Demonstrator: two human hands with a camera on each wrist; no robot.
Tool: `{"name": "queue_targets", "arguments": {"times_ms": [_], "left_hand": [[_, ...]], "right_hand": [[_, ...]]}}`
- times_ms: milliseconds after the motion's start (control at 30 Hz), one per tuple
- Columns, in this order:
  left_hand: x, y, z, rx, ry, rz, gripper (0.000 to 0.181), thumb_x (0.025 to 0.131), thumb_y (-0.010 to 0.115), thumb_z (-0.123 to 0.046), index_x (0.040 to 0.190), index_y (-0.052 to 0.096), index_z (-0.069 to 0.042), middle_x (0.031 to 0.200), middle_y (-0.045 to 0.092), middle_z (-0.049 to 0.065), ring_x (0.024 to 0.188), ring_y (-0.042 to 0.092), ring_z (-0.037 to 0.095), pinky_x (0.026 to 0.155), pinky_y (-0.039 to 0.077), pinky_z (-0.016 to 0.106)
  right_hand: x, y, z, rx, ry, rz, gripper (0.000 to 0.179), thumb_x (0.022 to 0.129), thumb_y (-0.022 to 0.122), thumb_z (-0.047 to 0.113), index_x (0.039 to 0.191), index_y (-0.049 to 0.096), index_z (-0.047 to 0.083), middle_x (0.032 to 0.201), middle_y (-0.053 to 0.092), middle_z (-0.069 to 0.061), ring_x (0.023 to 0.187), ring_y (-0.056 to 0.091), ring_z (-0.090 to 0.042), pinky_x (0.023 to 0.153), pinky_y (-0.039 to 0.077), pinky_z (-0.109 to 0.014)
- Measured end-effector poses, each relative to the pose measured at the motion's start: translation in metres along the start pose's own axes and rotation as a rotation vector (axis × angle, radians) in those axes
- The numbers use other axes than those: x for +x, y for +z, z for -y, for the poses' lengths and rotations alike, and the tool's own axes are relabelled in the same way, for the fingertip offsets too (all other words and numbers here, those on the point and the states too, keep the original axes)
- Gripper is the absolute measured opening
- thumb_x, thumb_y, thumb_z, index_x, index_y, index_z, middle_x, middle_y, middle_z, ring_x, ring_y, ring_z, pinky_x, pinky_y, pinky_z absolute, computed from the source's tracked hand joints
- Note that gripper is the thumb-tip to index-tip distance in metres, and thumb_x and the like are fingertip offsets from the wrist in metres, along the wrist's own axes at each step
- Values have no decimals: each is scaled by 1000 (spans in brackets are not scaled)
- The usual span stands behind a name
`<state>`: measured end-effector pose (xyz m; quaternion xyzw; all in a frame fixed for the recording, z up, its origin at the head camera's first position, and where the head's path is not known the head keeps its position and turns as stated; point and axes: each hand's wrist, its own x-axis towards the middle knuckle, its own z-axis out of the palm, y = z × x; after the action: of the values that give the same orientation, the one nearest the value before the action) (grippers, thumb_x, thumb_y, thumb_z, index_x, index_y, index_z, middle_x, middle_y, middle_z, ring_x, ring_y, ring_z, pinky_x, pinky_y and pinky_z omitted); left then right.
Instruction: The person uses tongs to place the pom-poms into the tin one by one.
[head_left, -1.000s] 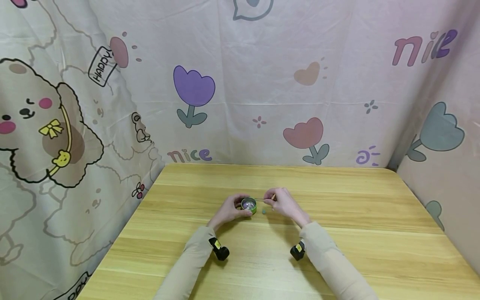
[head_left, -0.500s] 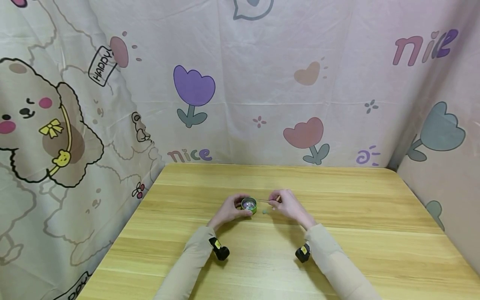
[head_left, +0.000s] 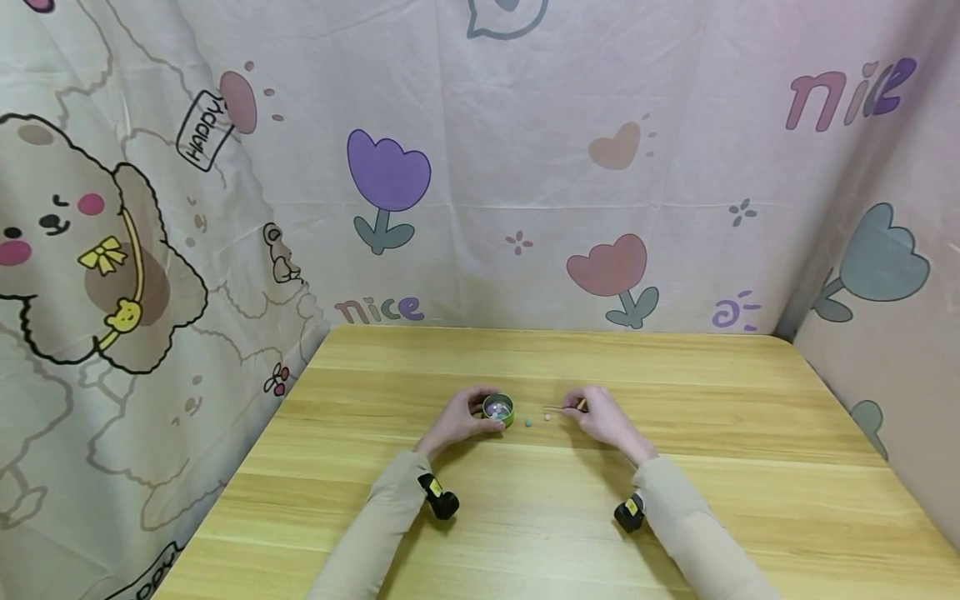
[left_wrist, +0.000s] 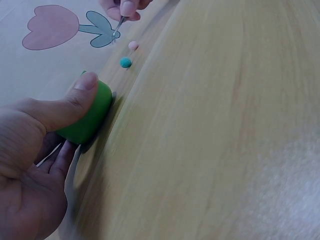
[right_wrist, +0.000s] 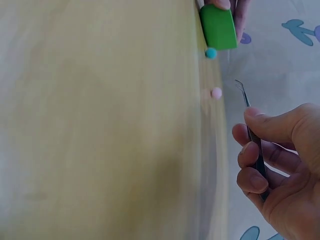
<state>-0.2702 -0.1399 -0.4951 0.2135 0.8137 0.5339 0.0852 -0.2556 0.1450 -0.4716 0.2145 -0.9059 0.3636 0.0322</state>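
My left hand (head_left: 461,418) grips a small round green tin (head_left: 498,411) standing on the table, thumb on the near side and fingers round the far side. Inside the tin lie several pale little balls, too small to make out singly. In my right hand (head_left: 602,417) is a pair of tweezers (right_wrist: 256,150) with bent tips, pinched between thumb and fingers. Those tips point left, with nothing seen between them. On the wood between the hands sit a teal ball (left_wrist: 125,62), close to the tin, and a pink ball (right_wrist: 216,93), nearer the tweezers.
The light wooden table (head_left: 510,517) stretches round both hands. Behind it and at its sides hangs a printed cloth (head_left: 495,167) with flowers and cartoon figures. Each wrist wears a small black camera, one (head_left: 442,502) on the left and another (head_left: 629,513) on the right.
My right hand has drawn back to the right with the tweezers, away from the tin. The pink ball has come into sight on the table. My left hand stays on the tin.
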Motion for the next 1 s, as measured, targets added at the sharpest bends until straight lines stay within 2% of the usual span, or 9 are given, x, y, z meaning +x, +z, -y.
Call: {"name": "queue_targets", "arguments": {"times_ms": [133, 367, 533, 733, 1000], "left_hand": [[1, 0, -1, -7, -9, 13, 63, 83, 78, 2, 137, 49, 13, 135, 56, 34, 124, 57, 50, 110, 48, 56], [-1, 0, -1, -11, 1, -2, 62, 82, 81, -3, 136, 53, 8, 134, 59, 29, 123, 60, 44, 110, 50, 50], [0, 0, -1, 3, -4, -5, 62, 82, 80, -1, 136, 52, 9, 133, 59, 30, 123, 60, 44, 109, 51, 49], [2, 1, -1, 3, 3, 2, 62, 82, 79, 2, 135, 50, 13, 133, 57, 34, 122, 59, 49, 108, 49, 55], [-1, 0, -3, 4, -8, -3, 61, 83, 80, -2, 136, 53, 8, 134, 59, 29, 123, 60, 44, 109, 50, 51]], "right_hand": [[-3, -3, -4, -4, 17, 8, 5, 90, 70, 1, 86, 72, 0, 82, 72, -8, 71, 59, -9, 62, 49, -18], [-6, -4, -6, -12, 19, 16, 4, 90, 71, 1, 86, 72, 1, 83, 73, -7, 71, 59, -9, 61, 48, -18], [-6, -4, -6, -12, 30, 23, 4, 90, 71, 2, 86, 72, 0, 84, 74, -6, 73, 60, -9, 63, 49, -18], [-5, -3, -5, -17, 36, 24, 5, 89, 72, 5, 86, 72, 1, 84, 74, -5, 75, 62, -10, 66, 51, -20], [-5, -4, -6, -26, 46, 30, 6, 91, 71, 5, 87, 72, 1, 85, 73, -5, 75, 62, -9, 66, 51, -21]]}}
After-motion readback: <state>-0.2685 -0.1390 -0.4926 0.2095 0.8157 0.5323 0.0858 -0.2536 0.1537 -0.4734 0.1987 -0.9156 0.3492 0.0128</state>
